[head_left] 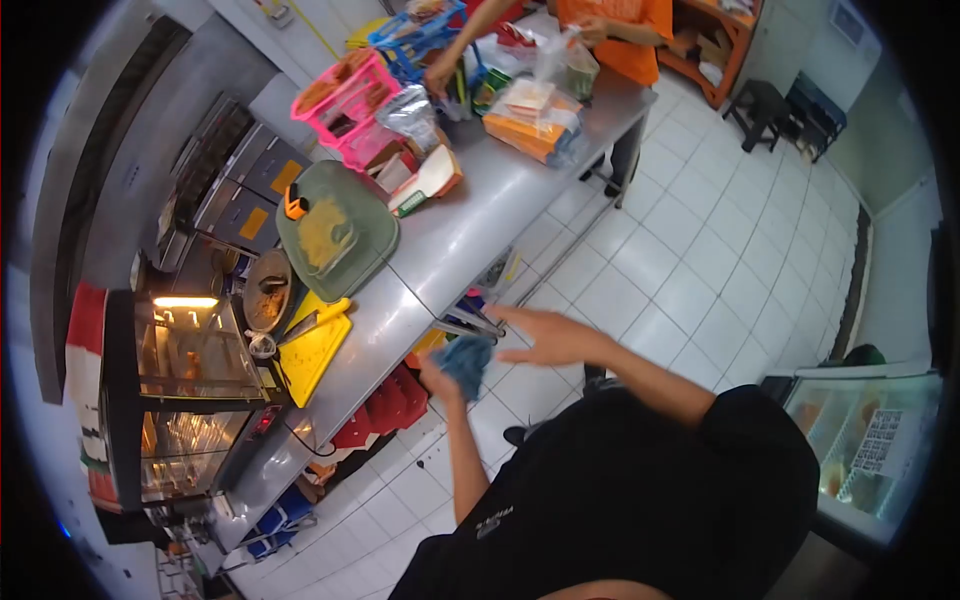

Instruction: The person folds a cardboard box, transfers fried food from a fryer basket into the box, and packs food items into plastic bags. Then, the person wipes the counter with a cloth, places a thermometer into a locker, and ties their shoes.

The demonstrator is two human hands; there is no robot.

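A blue-grey cloth (464,366) hangs at my left hand (439,379), whose blurred fingers are closed on its left side. My right hand (550,336) is just to the right of the cloth, fingers spread and nothing in them. Both hands are in front of my body, off the edge of the steel table (465,215). On the table, a yellow cutting board (318,358) carries a yellow-handled knife (325,315). Beyond it lies a green tray (370,225) with crumbs and an orange-and-black item (296,203).
A lit glass food case (193,350) stands at the left. Pink baskets (345,100), a blue basket (410,50) and packages (530,120) crowd the table's far end, where a person in orange (625,45) works. A glass-door fridge (850,445) is at the right.
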